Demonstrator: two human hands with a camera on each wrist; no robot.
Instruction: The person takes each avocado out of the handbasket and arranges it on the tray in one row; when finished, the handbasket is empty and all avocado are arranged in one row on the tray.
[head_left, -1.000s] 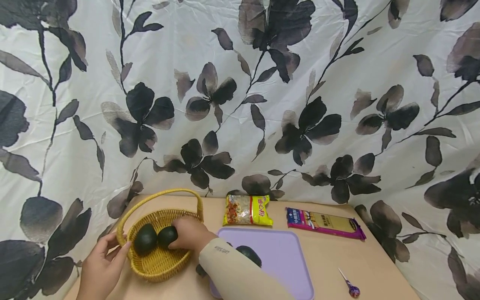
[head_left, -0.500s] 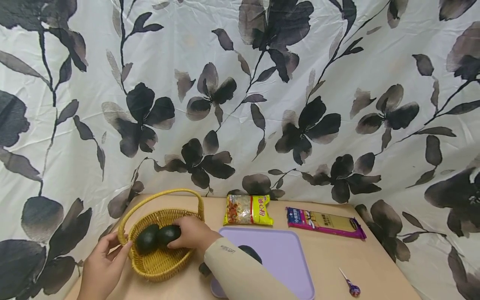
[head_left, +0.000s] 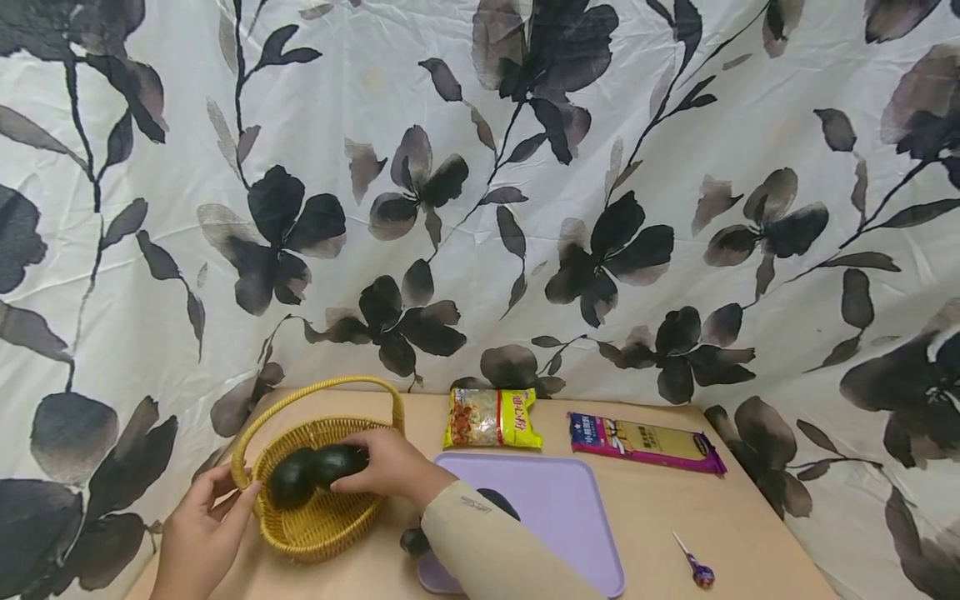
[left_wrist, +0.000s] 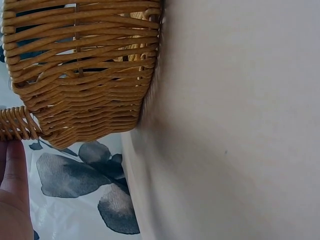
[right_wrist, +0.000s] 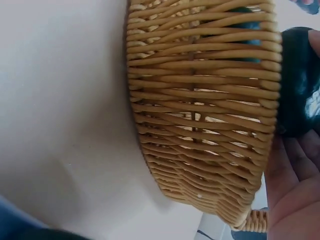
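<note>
In the head view, a yellow wicker basket [head_left: 322,533] with an arched handle stands at the table's left. My left hand [head_left: 198,529] pinches the foot of its handle at the left rim; a finger [left_wrist: 15,175] shows there in the left wrist view. One dark green avocado [head_left: 291,482] lies inside the basket. My right hand [head_left: 393,467] grips a second dark green avocado [head_left: 337,464] over the basket's right side, close against the first. In the right wrist view this held avocado [right_wrist: 297,85] shows at the rim, fingers under it.
Right of the basket lies a lilac tray [head_left: 562,500] with a dark green object [head_left: 501,502] partly behind the sleeve. A small dark object [head_left: 414,542] is at its left edge. Behind are a yellow snack bag [head_left: 491,418] and a purple packet [head_left: 645,442]; a lollipop [head_left: 697,568] lies right.
My right hand has shifted slightly up and right with its avocado, showing more of it. The avocado in the basket has turned a little. My left hand stays at the handle.
</note>
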